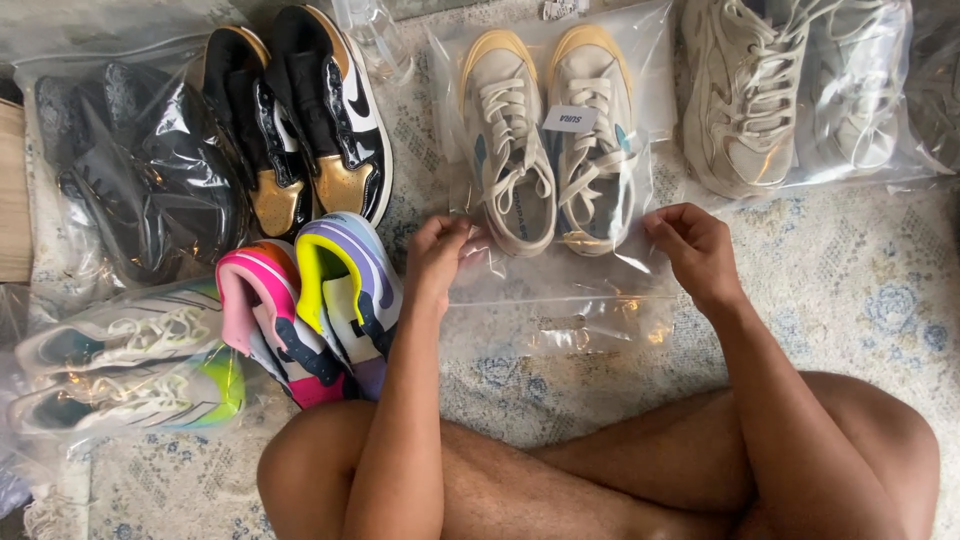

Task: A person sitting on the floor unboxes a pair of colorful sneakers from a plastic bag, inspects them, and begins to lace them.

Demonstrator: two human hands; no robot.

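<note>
The left hand (437, 255) and right hand (692, 250) each pinch the near edge of a clear plastic zip bag (560, 290) holding a pair of cream lace-up canvas sneakers (550, 140), which lies on the pale blue-patterned carpet (860, 290) toward its far edge. The step in hand looks like closing the bag's mouth, though the seal is hard to make out. A next move would call for even pressure along that strip.

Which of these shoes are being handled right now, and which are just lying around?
In hand:
- clear bag, pinched by left hand and right hand
- cream sneakers inside it

Lying about:
- black and gold sneakers
- bright multicoloured sneakers
- bagged white sneakers
- bagged black shoes
- bagged running shoes
</note>
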